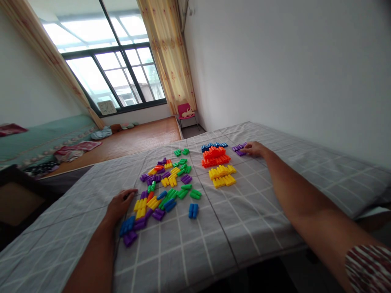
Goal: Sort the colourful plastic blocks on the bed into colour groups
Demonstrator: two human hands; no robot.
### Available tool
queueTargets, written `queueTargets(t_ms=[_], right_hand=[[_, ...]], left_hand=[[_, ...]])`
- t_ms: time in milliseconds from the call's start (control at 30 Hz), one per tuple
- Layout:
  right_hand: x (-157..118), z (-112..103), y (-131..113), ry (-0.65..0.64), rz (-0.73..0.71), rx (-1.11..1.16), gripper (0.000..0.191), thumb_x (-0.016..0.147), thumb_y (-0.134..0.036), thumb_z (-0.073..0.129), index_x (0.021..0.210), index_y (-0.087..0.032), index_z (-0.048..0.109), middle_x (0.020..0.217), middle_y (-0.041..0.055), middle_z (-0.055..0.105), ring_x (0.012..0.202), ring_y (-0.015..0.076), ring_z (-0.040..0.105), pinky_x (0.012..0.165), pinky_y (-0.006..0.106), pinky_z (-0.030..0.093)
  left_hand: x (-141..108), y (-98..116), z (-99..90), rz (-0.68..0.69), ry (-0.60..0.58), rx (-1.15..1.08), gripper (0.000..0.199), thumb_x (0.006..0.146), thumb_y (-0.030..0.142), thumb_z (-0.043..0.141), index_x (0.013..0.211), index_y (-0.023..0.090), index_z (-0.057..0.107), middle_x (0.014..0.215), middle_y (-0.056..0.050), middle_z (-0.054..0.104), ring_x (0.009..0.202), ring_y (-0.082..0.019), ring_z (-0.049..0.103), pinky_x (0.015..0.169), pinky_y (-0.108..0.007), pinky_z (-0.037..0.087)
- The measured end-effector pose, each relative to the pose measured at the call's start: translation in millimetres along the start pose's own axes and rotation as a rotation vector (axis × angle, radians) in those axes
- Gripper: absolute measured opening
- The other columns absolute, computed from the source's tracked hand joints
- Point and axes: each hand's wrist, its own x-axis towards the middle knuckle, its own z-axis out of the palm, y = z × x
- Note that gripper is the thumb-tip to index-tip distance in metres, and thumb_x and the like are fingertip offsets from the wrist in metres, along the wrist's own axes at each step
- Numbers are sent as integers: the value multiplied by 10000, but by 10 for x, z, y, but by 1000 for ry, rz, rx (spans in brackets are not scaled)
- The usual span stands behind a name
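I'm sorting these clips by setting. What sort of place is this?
Probably a room in a home: there is a curtain at the window, a clock on the sill, and clothes lying about.

Glossy plastic blocks [224,181]; matt checked cloth [256,228].

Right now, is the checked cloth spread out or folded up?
Spread out: the checked cloth lies broadly beneath the coloured pieces, its pale grid lines running well past them on both sides.
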Motion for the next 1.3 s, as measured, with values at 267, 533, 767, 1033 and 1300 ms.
queueTargets(t_ms=[267, 533, 767, 1033, 1300], right_hand=[[16, 75, 56, 43, -40, -33, 403, 595, -441, 772, 884, -165, 715, 920, 63, 723, 813, 184, 638, 647, 228, 440], [9, 6, -41, 178, 50, -188, 446, 772, -605, 564, 720, -176, 672, 717, 79, 693, 672, 201, 610, 562, 275, 370], [-264, 214, -1041, 432, -394, -78, 326, 915, -409, 419, 914, -183, 653, 851, 77, 705, 755, 186, 627, 667, 262, 406], [-380, 1198, -2787, -109, -994, -157, 279, 873, -264, 544, 1109, -174, 663, 1118, 112, 669, 987, 232, 606, 926, 354, 423], [169, 2159, -3511, -213, -768, -461, 639, 803, -85, 520, 1423, -215, 434, 1453, 93, 449, 1307, 229, 436, 1064, 347, 360]], left_hand=[[-1, 11, 7, 10, -3, -16, 437, 764, 480, 434, 996, 249, 723, 1110, -35, 708, 1026, -224, 638, 890, -305, 491], [-57, 97, 23, -3, 5, -7, 390, 808, 405, 433, 1016, 239, 720, 1124, -32, 697, 1057, -197, 619, 918, -275, 466], [-72, 149, 74, -17, 34, -13, 332, 847, 323, 461, 1014, 229, 732, 1113, -48, 694, 1023, -192, 626, 895, -267, 463], [-84, 169, 143, 5, 55, -42, 304, 848, 272, 489, 998, 208, 746, 1087, -59, 698, 1033, -198, 609, 946, -274, 434], [-109, 184, 187, 8, 65, -46, 284, 862, 254, 493, 1002, 227, 738, 1072, -39, 696, 1031, -173, 601, 942, -255, 429]])
